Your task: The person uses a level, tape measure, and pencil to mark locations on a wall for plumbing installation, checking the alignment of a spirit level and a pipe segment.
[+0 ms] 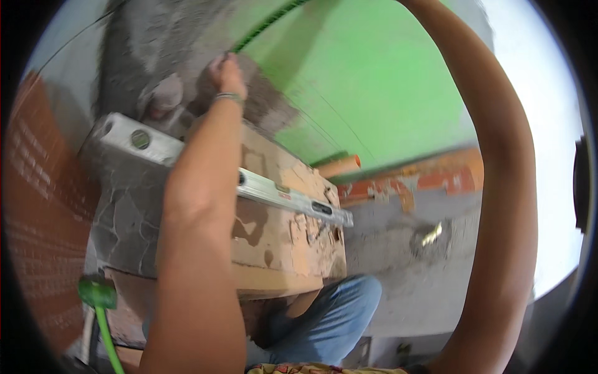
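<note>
My left hand, with a band at the wrist, is closed around the lower end of a green corrugated tube. The hand is close to a rough, bare patch of the wall. From there the tube rises to the right and leaves the picture at the top edge. My right arm stretches up along the right side; its hand lies beyond the top edge, so what it does is hidden. Beneath my left forearm a long silver spirit level rests across a tan board.
Behind stands a green painted wall. An orange pipe lies at its foot, near broken brickwork. A green-headed mallet is at lower left, beside a reddish-brown printed sheet. My jeans-clad knee is below the board.
</note>
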Action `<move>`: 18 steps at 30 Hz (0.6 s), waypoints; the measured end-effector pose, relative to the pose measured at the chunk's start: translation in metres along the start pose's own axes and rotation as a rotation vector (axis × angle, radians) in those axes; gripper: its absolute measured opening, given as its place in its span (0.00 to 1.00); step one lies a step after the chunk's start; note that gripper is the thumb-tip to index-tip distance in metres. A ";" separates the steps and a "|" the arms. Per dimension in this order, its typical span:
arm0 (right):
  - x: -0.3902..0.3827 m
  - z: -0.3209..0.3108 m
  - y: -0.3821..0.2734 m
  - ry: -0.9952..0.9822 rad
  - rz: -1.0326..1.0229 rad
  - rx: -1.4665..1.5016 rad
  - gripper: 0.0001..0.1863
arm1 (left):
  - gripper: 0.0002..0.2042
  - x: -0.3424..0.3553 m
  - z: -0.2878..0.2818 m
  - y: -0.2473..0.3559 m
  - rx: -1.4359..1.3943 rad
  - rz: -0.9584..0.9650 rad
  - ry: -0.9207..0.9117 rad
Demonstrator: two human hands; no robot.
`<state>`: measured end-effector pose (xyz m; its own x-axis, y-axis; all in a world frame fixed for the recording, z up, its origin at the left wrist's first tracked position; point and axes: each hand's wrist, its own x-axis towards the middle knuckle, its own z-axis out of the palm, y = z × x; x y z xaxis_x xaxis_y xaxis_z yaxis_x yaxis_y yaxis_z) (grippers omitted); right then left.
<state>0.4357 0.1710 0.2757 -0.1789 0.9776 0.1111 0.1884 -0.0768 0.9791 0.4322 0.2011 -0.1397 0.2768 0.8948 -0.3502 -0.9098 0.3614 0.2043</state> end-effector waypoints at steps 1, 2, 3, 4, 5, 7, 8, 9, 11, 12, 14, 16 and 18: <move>-0.012 -0.008 0.004 -0.142 0.053 0.070 0.10 | 0.22 -0.011 0.004 0.001 -0.069 0.002 0.048; -0.037 -0.012 0.007 -0.177 0.099 0.064 0.10 | 0.20 -0.022 0.012 -0.001 -0.091 -0.046 0.078; -0.060 -0.020 0.008 -0.269 0.086 0.081 0.10 | 0.19 -0.029 0.016 0.004 -0.111 -0.078 0.115; -0.082 -0.028 0.019 -0.346 0.076 0.101 0.11 | 0.19 -0.028 0.016 0.005 -0.082 -0.079 0.077; -0.109 -0.012 0.031 -0.361 0.158 0.162 0.11 | 0.21 -0.027 0.015 0.006 -0.137 -0.102 -0.009; -0.175 0.025 0.058 -0.394 0.138 0.174 0.13 | 0.23 -0.035 0.032 -0.002 -0.175 -0.155 -0.133; -0.217 0.042 0.062 -0.430 0.221 0.236 0.19 | 0.22 -0.041 0.040 -0.005 -0.131 -0.176 -0.248; -0.259 0.057 0.060 -0.463 0.301 0.297 0.27 | 0.20 -0.051 0.051 -0.010 -0.091 -0.197 -0.360; -0.330 0.076 0.038 -0.463 0.361 0.331 0.28 | 0.19 -0.075 0.077 -0.015 -0.029 -0.191 -0.480; -0.354 0.084 0.022 -0.504 0.401 0.385 0.25 | 0.20 -0.083 0.090 -0.013 -0.032 -0.159 -0.577; -0.381 0.083 -0.023 -0.439 0.399 0.532 0.22 | 0.20 -0.096 0.110 -0.001 0.006 -0.122 -0.711; -0.404 0.091 -0.058 -0.227 0.552 0.680 0.12 | 0.25 -0.122 0.137 -0.002 -0.039 -0.112 -0.580; -0.424 0.095 -0.088 -0.088 0.826 0.951 0.17 | 0.29 -0.188 0.145 -0.032 0.240 -0.127 -0.710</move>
<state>0.5863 -0.2178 0.1264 0.3808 0.7182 0.5823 0.8384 -0.5338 0.1100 0.4541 0.0593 0.0524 0.5816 0.7670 0.2711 -0.7877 0.4477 0.4231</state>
